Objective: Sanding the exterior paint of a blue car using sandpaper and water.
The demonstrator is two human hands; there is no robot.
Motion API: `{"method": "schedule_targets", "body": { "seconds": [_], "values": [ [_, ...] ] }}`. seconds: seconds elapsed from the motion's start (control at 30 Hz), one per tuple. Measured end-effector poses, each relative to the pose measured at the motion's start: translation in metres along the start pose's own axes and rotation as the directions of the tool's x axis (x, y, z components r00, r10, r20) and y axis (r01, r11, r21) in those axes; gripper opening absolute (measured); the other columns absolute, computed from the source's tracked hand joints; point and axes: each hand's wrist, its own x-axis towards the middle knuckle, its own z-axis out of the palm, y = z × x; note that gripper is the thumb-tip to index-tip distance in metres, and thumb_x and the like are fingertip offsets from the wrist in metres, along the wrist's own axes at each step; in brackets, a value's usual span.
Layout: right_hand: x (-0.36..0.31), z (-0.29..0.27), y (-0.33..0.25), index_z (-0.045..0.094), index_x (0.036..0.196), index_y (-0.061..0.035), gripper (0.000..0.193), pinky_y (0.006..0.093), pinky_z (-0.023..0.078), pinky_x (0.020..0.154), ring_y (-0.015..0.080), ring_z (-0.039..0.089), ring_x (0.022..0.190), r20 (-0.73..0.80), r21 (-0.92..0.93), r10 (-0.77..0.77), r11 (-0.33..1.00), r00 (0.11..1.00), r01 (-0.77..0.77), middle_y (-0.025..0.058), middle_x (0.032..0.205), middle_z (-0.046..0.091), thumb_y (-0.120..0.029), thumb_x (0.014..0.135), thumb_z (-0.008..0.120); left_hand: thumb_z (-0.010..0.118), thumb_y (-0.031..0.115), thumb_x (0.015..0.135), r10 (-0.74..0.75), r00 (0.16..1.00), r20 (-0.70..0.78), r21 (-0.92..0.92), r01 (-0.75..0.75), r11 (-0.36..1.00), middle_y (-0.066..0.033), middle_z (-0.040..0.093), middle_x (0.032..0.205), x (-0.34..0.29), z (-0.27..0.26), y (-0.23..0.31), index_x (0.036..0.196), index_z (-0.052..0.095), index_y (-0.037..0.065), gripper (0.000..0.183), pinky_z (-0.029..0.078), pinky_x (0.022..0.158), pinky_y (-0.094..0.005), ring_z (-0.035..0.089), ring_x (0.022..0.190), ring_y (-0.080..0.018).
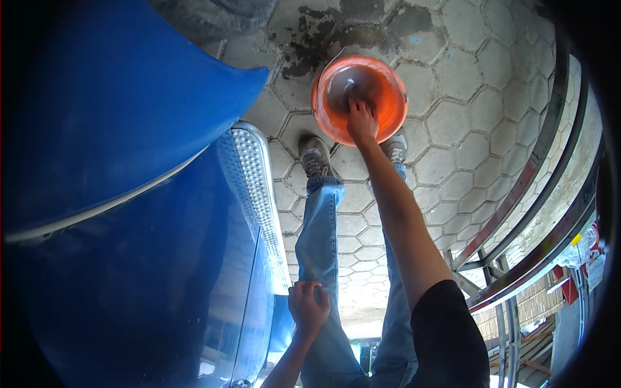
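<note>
An orange bucket (388, 103) stands on the paved ground in front of my shoes. My right hand (361, 123) reaches down into it over its near rim, with the fingers dipped into the grey inside; whether they hold anything is hidden. My left hand (309, 308) is low in the picture with its fingers curled shut, against my left thigh and close to the blue vehicle body (129, 226). I see nothing in it. My legs in blue jeans (320, 233) and grey shoes (315, 157) stand between the two hands.
The blue vehicle fills the left side, with a ribbed metal step plate (259, 194) along its edge. The ground is grey hexagonal paving (466, 116) with a dark stain beyond the bucket. Curved metal rails (530, 187) run along the right.
</note>
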Motion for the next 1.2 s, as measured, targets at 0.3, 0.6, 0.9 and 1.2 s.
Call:
{"method": "schedule_targets", "body": {
  "seconds": [0.3, 0.6, 0.9, 1.2],
  "values": [
    [-0.023, -0.172, -0.017, 0.059, 0.109, -0.0023, 0.03, 0.0368, 0.049, 0.071, 0.0202, 0.064, 0.081, 0.404, 0.585, 0.195, 0.696, 0.894, -0.417, 0.0124, 0.088, 0.065, -0.021, 0.086, 0.053, 0.065, 0.014, 0.071, 0.003, 0.958, -0.286, -0.075, -0.026, 0.997, -0.0082, 0.055, 0.088, 0.018, -0.02, 0.036, 0.081, 0.061, 0.012, 0.012, 0.045, 0.07, -0.0429, 0.053, 0.082, -0.0292],
    [-0.043, -0.434, -0.021, 0.062, 0.107, -0.0019, 0.034, 0.0298, 0.048, 0.071, 0.0145, 0.06, 0.08, 0.177, 0.84, -0.268, 0.543, 0.947, -0.004, 0.005, 0.096, 0.065, -0.013, 0.076, 0.07, 0.059, 0.039, 0.08, -0.486, 0.865, -0.124, -0.423, 0.397, 0.814, -0.0105, 0.054, 0.116, -0.178, -0.026, -0.013, 0.111, 0.059, 0.02, 0.036, 0.045, 0.088, -0.0445, 0.053, 0.109, -0.031],
    [-0.285, -0.612, -0.297, 0.058, 0.115, 0.0018, 0.039, 0.0298, 0.043, 0.086, 0.0173, 0.056, 0.097, 0.14, 0.705, -0.661, 0.589, 0.737, 0.395, 0.0102, 0.108, 0.061, -0.027, 0.088, 0.06, 0.046, 0.024, 0.086, -0.547, 0.83, 0.112, -0.732, 0.441, 0.519, -0.0089, 0.065, 0.104, -0.335, 0.09, -0.092, 0.109, 0.064, 0.015, 0.031, 0.051, 0.078, -0.0401, 0.062, 0.098, -0.0256],
    [-0.607, -0.658, -0.548, 0.06, 0.119, -0.0062, 0.043, 0.0429, 0.04, 0.098, 0.0348, 0.046, 0.122, -0.749, 0.264, -0.663, -0.316, -0.013, 0.911, 0.0143, 0.126, 0.051, 0.006, 0.08, 0.047, 0.055, 0.037, 0.081, -0.463, 0.883, -0.072, -0.56, 0.349, 0.752, -0.0111, 0.065, 0.107, -0.367, 0.265, -0.126, 0.107, 0.064, 0.011, 0.038, 0.051, 0.079, -0.0398, 0.064, 0.096, -0.0273]
  ]
}}
